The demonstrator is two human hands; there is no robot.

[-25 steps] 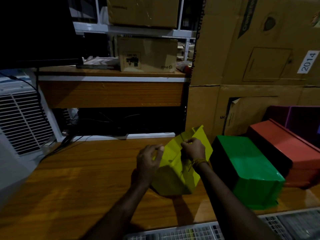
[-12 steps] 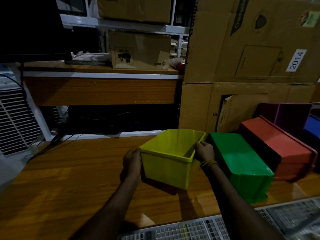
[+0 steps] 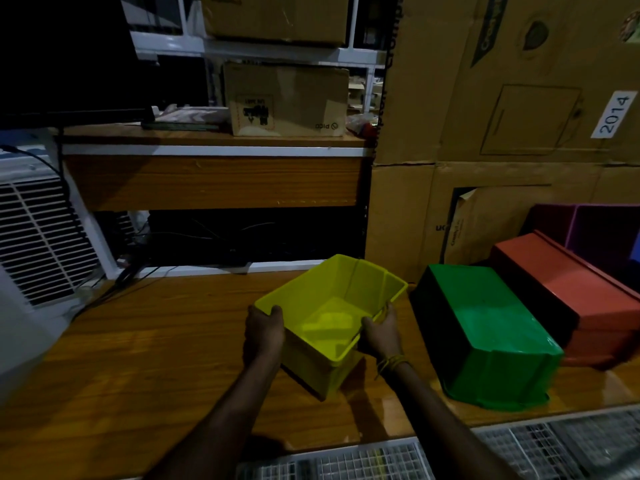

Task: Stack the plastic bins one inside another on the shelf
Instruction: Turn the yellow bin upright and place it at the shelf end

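A yellow plastic bin (image 3: pixel 332 306) stands upright and empty on the wooden shelf (image 3: pixel 145 341), its opening facing up. My left hand (image 3: pixel 265 329) grips its left rim with the thumb over the edge. My right hand (image 3: pixel 381 332) grips the right rim near the front corner. To the right a green bin (image 3: pixel 491 330) lies upside down, and beyond it a red-orange bin (image 3: pixel 568 292) also lies bottom up. A purple bin (image 3: pixel 602 233) stands behind them at the far right.
Large cardboard boxes (image 3: pixel 502 133) form a wall behind the bins. A wooden desk (image 3: pixel 211 181) with a small carton stands at the back. A white vented appliance (image 3: pixel 38 244) with cables sits at the left. A wire grid (image 3: pixel 381 462) runs along the shelf's front edge.
The yellow bin was turned from tilted on its side to upright, then tipped so its inside faces me. Both hands moved from its wall to its rims.
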